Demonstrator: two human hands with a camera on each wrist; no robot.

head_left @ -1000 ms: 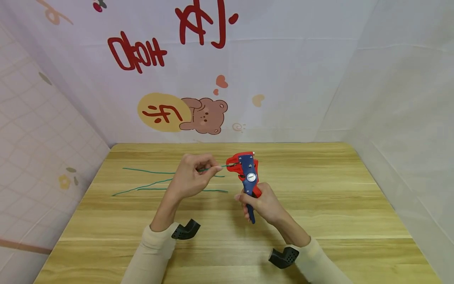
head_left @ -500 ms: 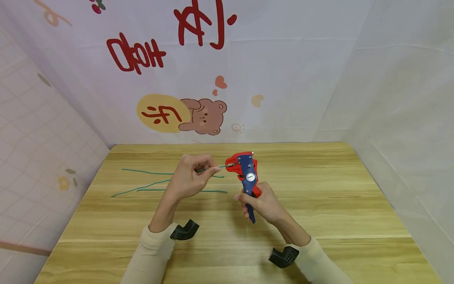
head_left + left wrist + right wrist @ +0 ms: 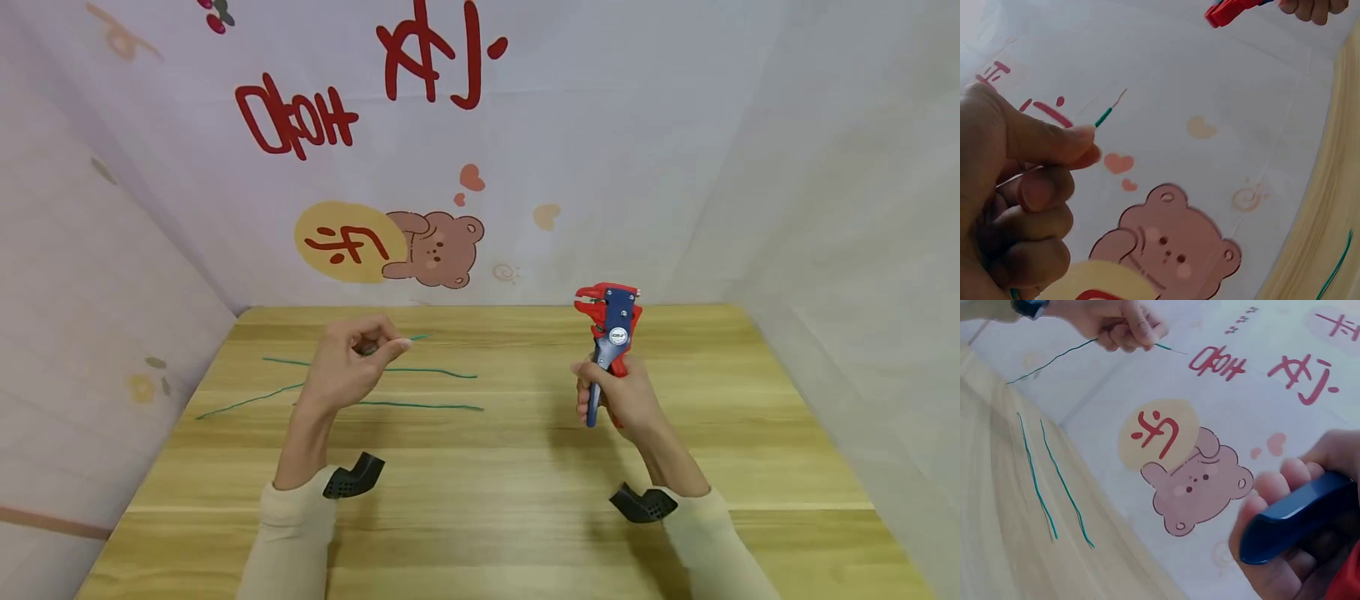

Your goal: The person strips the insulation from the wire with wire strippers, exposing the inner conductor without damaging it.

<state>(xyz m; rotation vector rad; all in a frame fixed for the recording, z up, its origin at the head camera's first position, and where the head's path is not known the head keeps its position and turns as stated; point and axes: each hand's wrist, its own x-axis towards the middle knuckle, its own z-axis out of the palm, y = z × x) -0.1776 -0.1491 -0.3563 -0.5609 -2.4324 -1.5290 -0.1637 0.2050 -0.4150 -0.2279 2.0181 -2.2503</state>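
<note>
Between thumb and forefinger my left hand [image 3: 347, 360] pinches a green wire [image 3: 1104, 117]. Thin bare copper strands [image 3: 1120, 98] stick out past the end of its insulation, and the rest of the wire trails behind the hand to the left. My right hand [image 3: 624, 392] grips the handles of a red and blue wire stripper [image 3: 618, 313], held upright above the table. The stripper's red jaws stand apart, facing left toward the wire but well away from it. A small green bit, possibly cut insulation, shows between those jaws.
Two more green wires, a rear one [image 3: 431, 370] and a front one [image 3: 420, 406], lie on the wooden table [image 3: 480, 500] near the left hand. A printed cloth [image 3: 600, 125] hangs behind and at both sides. A black mount sits on each wrist.
The wire end has come out of the stripper. My left hand has moved left with the wire, and my right hand has moved right and slightly up with the stripper.
</note>
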